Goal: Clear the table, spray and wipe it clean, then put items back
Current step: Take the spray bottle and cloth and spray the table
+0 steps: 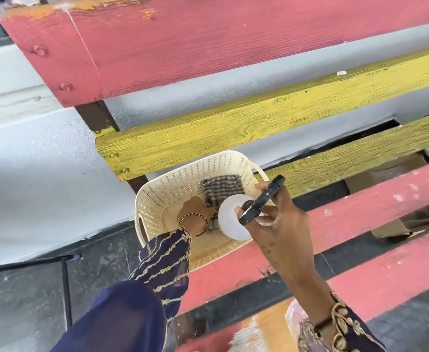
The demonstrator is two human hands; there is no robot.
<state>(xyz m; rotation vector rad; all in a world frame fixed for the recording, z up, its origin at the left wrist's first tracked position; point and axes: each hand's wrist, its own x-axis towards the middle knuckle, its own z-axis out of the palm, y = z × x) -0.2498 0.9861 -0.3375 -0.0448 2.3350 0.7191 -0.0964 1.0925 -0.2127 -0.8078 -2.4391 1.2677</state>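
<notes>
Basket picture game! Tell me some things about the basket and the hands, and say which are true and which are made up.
1. The basket is cream-coloured. True.
2. The left hand reaches inside the basket. True.
3. The right hand holds a red ball. False: it holds a dark phone and a white cup.
4. A checked cloth lies in the basket. True.
5. The basket sits on the floor. False: it rests on a bench of pink and yellow planks.

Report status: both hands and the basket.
Left hand inside cream perforated plastic basket, on checked cloth. Right hand holds black phone and white round object. Nothing blocking.
</notes>
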